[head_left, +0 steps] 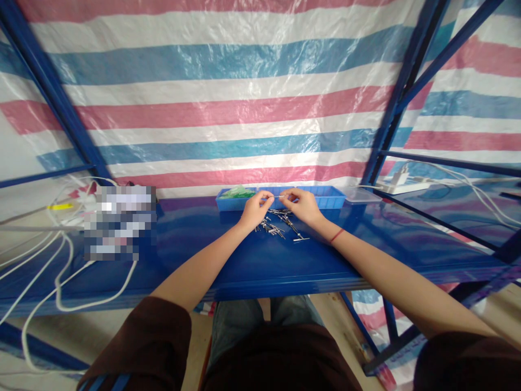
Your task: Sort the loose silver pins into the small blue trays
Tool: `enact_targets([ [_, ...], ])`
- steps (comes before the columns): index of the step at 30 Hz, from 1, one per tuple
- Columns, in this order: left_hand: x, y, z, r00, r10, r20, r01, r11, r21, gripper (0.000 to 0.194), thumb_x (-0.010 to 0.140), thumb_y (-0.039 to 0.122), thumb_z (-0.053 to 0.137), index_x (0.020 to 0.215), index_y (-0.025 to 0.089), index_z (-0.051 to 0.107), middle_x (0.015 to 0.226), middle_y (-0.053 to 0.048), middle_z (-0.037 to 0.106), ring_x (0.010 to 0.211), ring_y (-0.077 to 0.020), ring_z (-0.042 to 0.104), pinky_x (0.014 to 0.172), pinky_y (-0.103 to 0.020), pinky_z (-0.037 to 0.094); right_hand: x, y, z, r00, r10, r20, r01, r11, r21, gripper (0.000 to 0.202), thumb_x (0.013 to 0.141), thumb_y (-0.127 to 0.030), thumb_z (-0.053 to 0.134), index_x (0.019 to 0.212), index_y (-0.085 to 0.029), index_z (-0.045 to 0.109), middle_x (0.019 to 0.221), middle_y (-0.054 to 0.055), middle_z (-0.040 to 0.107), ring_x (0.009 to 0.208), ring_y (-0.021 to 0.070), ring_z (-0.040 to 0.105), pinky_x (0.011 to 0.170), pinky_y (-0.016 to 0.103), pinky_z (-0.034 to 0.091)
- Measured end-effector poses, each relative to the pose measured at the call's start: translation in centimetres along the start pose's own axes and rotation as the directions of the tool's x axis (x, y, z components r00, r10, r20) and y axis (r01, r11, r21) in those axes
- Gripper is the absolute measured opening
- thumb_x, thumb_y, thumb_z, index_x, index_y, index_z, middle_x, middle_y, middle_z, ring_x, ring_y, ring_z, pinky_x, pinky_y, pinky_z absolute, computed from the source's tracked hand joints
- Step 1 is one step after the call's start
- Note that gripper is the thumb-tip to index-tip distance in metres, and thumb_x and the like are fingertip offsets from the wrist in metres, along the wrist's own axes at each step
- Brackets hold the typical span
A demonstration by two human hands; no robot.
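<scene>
A thin metal rod [278, 196] is held level between my two hands, above the near edge of a blue compartment bin [329, 199]. My left hand [258, 208] pinches its left end between thumb and fingers. At the other end, my right hand [301, 203] has its fingertips closed on the rod. Below them, a loose pile of small metal rods [272, 227] lies on the blue table, with a T-shaped metal piece [301, 239] at its right. Green plastic material [239, 192] fills the bin's left part.
A clear plastic tray or lid [363, 195] lies right of the bin. White cables [67, 271] and a blurred pile [120, 222] occupy the left side. A white power strip [401, 186] sits at the right. Blue metal posts [401, 103] frame a striped sheet behind.
</scene>
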State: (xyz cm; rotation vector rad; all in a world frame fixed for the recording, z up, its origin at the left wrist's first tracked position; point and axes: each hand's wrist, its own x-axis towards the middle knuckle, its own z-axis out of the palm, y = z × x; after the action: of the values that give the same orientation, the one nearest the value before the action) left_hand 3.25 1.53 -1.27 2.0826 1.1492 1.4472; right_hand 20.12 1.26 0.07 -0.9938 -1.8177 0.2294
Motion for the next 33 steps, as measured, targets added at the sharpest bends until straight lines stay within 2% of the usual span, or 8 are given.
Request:
enact_targets([
  [9,0.0,-0.4,0.1,0.998,0.055,0.042,-0.059,0.993,0.098,0.018,0.087,0.027,0.043,0.089,0.017,0.057,0.092,-0.005,0.064,0.081,-0.0146,0.061,0.08,-0.027,0.047,-0.3,-1.0,-0.4,0.982,-0.183,0.053,0.187,0.978,-0.094,0.024,0.082,-0.031,0.049,0.079,-0.016,0.066,0.078,0.006,0.067,0.068,0.0158,0.057,0.065,0.027,0.042],
  [12,0.0,-0.4,0.0,0.998,0.059,0.032,-0.064,0.984,0.167,0.023,0.088,0.029,0.042,0.101,0.017,0.056,0.098,-0.006,0.064,0.082,-0.0151,0.061,0.08,-0.029,0.047,0.2,-0.3,-0.7,0.991,-0.129,0.037,0.133,0.977,-0.164,0.025,0.082,-0.032,0.047,0.073,-0.015,0.064,0.07,0.005,0.064,0.063,0.015,0.055,0.063,0.027,0.04],
  [15,0.2,-0.6,-0.7,0.989,0.106,0.098,-0.131,0.947,0.294,0.031,0.086,0.025,0.043,0.115,0.018,0.052,0.099,-0.007,0.065,0.085,-0.0167,0.061,0.082,-0.03,0.046,0.9,1.5,-1.7,0.995,-0.045,-0.094,0.021,0.97,-0.241,0.028,0.084,-0.033,0.045,0.07,-0.016,0.061,0.07,0.006,0.063,0.062,0.0151,0.053,0.063,0.027,0.037],
  [18,0.5,-1.1,-1.9,0.964,0.126,0.234,-0.219,0.876,0.429,0.027,0.084,0.022,0.043,0.106,0.022,0.06,0.096,-0.005,0.066,0.089,-0.0178,0.061,0.084,-0.031,0.045,1.4,3.8,-3.2,0.978,0.027,-0.206,-0.103,0.926,-0.364,0.03,0.086,-0.035,0.043,0.068,-0.017,0.059,0.07,0.009,0.061,0.063,0.0168,0.05,0.061,0.029,0.033],
  [23,0.9,-1.7,-3.2,0.898,0.057,0.436,-0.283,0.835,0.472,0.023,0.079,0.026,0.05,0.093,0.026,0.068,0.091,-0.003,0.068,0.083,-0.0177,0.062,0.076,-0.026,0.045,1.4,5.5,-4.6,0.975,0.058,-0.214,-0.155,0.867,-0.473,0.033,0.086,-0.044,0.043,0.084,-0.016,0.061,0.075,0.011,0.057,0.066,0.0188,0.047,0.06,0.031,0.03],
  [28,0.9,-1.7,-3.1,0.864,0.042,0.501,-0.258,0.892,0.37,0.016,0.071,0.032,0.058,0.075,0.024,0.072,0.081,-0.002,0.069,0.076,-0.0167,0.062,0.068,-0.022,0.044,1.3,3.8,-3.3,0.994,-0.034,-0.104,-0.016,0.895,-0.446,0.034,0.088,-0.041,0.041,0.087,-0.015,0.062,0.076,0.009,0.059,0.068,0.0182,0.05,0.063,0.029,0.034],
  [31,0.7,-1.5,-2.7,0.844,0.032,0.536,-0.275,0.883,0.381,0.018,0.075,0.03,0.054,0.074,0.024,0.071,0.081,-0.003,0.07,0.079,-0.0174,0.062,0.071,-0.023,0.043,0.9,2.2,-2.1,0.994,-0.083,0.075,0.107,0.906,-0.41,0.029,0.087,-0.035,0.043,0.085,-0.015,0.063,0.077,0.008,0.062,0.069,0.0177,0.053,0.065,0.028,0.036],
  [33,0.5,-1.3,-2.4,0.853,0.017,0.522,-0.28,0.858,0.429,0.018,0.077,0.029,0.053,0.076,0.024,0.07,0.085,-0.003,0.069,0.082,-0.0181,0.061,0.074,-0.025,0.043,0.5,1.4,-1.3,0.97,-0.125,0.209,0.197,0.91,-0.366,0.027,0.086,-0.032,0.044,0.082,-0.015,0.064,0.078,0.008,0.064,0.07,0.0173,0.055,0.066,0.027,0.037],
])
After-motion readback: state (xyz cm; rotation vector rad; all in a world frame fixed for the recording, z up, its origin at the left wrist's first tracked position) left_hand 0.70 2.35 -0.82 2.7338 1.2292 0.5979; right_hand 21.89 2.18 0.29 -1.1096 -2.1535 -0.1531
